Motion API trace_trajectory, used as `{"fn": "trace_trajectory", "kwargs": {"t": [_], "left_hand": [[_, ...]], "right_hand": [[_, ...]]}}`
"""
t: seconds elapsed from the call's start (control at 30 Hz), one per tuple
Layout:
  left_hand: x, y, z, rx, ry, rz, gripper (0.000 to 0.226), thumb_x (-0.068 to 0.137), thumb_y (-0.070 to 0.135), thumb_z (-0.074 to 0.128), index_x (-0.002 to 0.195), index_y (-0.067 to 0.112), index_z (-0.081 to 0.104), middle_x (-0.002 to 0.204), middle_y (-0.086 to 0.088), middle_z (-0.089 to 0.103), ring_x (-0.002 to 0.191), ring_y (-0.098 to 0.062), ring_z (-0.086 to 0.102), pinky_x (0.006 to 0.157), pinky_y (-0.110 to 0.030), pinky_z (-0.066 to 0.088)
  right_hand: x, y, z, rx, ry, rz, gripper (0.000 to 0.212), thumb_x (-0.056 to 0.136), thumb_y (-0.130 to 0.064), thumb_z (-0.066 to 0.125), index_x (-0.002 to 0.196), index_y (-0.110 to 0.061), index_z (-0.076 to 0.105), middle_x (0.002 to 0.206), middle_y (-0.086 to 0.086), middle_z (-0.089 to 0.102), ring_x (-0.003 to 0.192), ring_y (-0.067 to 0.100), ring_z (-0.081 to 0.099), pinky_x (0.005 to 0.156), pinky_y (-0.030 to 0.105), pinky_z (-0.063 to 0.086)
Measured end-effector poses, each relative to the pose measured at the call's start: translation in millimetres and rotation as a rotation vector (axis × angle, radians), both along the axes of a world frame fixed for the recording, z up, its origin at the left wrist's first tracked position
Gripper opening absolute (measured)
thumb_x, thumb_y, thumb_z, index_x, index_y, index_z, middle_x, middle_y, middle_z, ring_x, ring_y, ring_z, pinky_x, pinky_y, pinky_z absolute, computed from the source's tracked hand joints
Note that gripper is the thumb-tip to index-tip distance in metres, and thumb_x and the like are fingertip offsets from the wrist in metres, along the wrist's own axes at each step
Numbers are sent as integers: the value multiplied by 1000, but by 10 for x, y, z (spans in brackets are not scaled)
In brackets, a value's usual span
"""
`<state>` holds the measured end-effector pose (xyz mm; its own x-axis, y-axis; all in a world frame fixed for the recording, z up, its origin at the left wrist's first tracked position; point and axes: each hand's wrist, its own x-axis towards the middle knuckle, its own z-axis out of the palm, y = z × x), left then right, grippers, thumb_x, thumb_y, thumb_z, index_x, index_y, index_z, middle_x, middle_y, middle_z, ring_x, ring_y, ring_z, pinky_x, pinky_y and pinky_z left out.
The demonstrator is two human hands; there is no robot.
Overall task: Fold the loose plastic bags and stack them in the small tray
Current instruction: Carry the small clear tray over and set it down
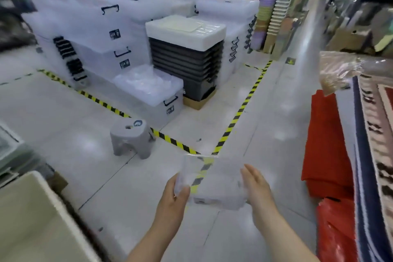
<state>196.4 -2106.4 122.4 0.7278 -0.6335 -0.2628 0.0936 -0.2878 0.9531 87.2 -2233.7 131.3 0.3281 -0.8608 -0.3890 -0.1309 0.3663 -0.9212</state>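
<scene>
Left hand (173, 200), at 6 o'clock in the view, pinches the left edge of a clear plastic bag (214, 183) between thumb and curled fingers. Right hand (258, 189), on the 3 o'clock side of the bag, keeps its fingers straight, with the palm laid flat against the bag's right edge. The bag is held in the air between the two hands, above the pale tiled floor (63, 117). It is see-through, so a strip of yellow-and-black floor tape (238, 112) shows through it.

At 10 o'clock from the hands, a grey plastic stool (130, 137) stands on the floor just beside the tape. At 12 o'clock, beyond the tape, a stack of black crates (187, 57) topped by a white lid (185, 30) stands among stacked clear storage boxes (148, 91). At 3 o'clock, red fabric (325, 144) hangs beside patterned rugs (376, 134). At 8 o'clock, a beige flat-topped object (32, 219) fills the corner; what it is cannot be told.
</scene>
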Motion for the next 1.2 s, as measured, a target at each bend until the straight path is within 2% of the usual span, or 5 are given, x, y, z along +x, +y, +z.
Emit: {"fn": "trace_trajectory", "kwargs": {"t": [0.37, 0.5, 0.77, 1.0, 1.2], "left_hand": [[1927, -1096, -160, 51, 92, 289, 34, 96, 22, 44, 130, 23, 42, 116, 10, 49, 103, -8, 45, 82, -16, 30], [2997, -1418, -213, 52, 97, 310, 16, 97, 22, 42, 111, 31, 43, 98, 16, 52, 83, 8, 45, 60, -5, 33], [4907, -1966, -184, 71, 147, 311, 25, 96, 29, 42, 120, 34, 39, 114, 13, 50, 106, -9, 43, 83, -21, 31], [6140, -2473, -335, 91, 214, 342, 30, 96, 27, 43, 126, 26, 42, 124, 4, 49, 108, -12, 45, 86, -23, 32], [7355, -3324, -444, 127, 200, 347, 33, 97, 28, 40, 130, 28, 36, 108, 19, 48, 104, -7, 40, 85, -20, 28]], "right_hand": [[2296, -1353, -91, 49, 45, 360, 11, 94, -29, 49, 86, -34, 55, 94, -13, 59, 86, 4, 56, 69, 23, 45], [3447, -1704, -194, 38, 67, 375, 8, 95, -28, 48, 98, -26, 55, 97, -7, 57, 85, 8, 54, 74, 29, 44], [5336, -2258, -267, 46, 120, 369, 30, 97, -24, 43, 123, -12, 51, 119, 4, 53, 109, 22, 50, 85, 30, 39], [6589, -2768, -302, 88, 79, 399, 14, 96, -22, 45, 108, -24, 52, 95, -5, 57, 81, 9, 54, 63, 23, 47], [7828, -3629, -608, 94, 83, 428, 43, 96, -31, 44, 136, -15, 43, 134, -2, 46, 126, 20, 42, 103, 33, 33]]}}
